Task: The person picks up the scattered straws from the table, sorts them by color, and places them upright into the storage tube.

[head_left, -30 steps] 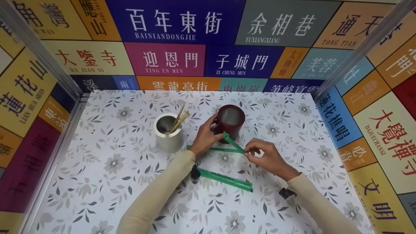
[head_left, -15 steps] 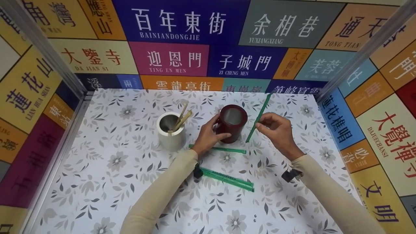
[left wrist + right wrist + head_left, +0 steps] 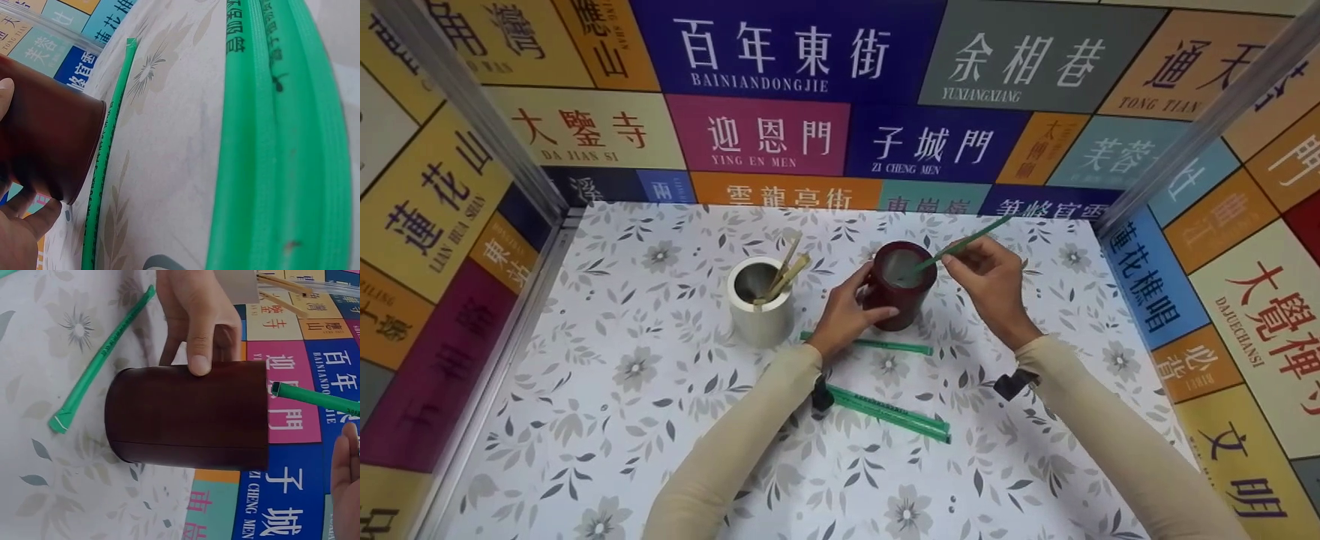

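My left hand (image 3: 840, 319) grips a dark red cup (image 3: 906, 304) from its left side, the thumb across the front. In the right wrist view the cup (image 3: 188, 419) shows with the left thumb pressed on its wall. My right hand (image 3: 994, 285) pinches a slim green-wrapped straw (image 3: 971, 238) between thumb and fingers. The straw slants, and its lower end overlaps the cup's opening in the head view. From the right wrist, its end (image 3: 292, 391) appears close by the rim. Another green straw (image 3: 896, 346) lies just in front of the cup, partly hidden by the left hand.
To the left stands a white container (image 3: 761, 326) holding several thin tan sticks (image 3: 789, 279). Two more green straws (image 3: 892, 414) lie side by side nearer the person, by the left wrist. Colourful sign panels (image 3: 757, 135) wall in the flower-patterned table (image 3: 637, 450).
My right hand lifted one straw from beside the other in front of the cup, moved up and right, then tilted it over the cup's opening. The left hand stayed on the cup.
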A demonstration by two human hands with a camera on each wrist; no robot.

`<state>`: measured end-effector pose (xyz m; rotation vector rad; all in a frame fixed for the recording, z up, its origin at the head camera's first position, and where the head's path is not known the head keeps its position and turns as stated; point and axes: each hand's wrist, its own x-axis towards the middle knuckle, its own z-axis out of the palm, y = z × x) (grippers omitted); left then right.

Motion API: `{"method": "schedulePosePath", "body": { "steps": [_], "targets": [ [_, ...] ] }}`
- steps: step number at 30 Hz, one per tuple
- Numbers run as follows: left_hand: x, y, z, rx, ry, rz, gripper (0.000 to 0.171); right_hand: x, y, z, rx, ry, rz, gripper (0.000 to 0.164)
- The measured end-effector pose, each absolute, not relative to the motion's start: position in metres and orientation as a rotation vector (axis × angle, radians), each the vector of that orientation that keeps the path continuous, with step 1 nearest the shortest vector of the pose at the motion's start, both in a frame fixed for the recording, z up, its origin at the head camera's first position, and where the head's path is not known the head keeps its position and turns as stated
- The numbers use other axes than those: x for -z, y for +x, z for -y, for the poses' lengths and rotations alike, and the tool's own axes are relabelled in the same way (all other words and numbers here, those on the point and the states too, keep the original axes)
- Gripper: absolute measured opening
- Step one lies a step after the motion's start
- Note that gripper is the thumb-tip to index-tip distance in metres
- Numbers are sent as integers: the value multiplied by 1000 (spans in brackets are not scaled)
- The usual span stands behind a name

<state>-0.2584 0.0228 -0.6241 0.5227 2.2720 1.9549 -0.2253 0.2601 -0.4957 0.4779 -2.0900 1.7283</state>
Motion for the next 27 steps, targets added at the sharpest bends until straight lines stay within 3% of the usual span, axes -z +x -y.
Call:
{"method": "schedulePosePath", "body": {
  "steps": [7, 15, 27],
  "targets": [
    [625, -258, -24, -1959, 518, -2281, 99, 518, -225, -253, -1631, 355, 2198, 5],
    [625, -258, -26, -1948, 498, -2306, 99, 508, -209, -240, -1568, 390, 2212, 5],
    [625, -258, -22, -1941, 526, -2290, 100, 526, -193, -239, -1516, 377, 2231, 26]
  ]
}}
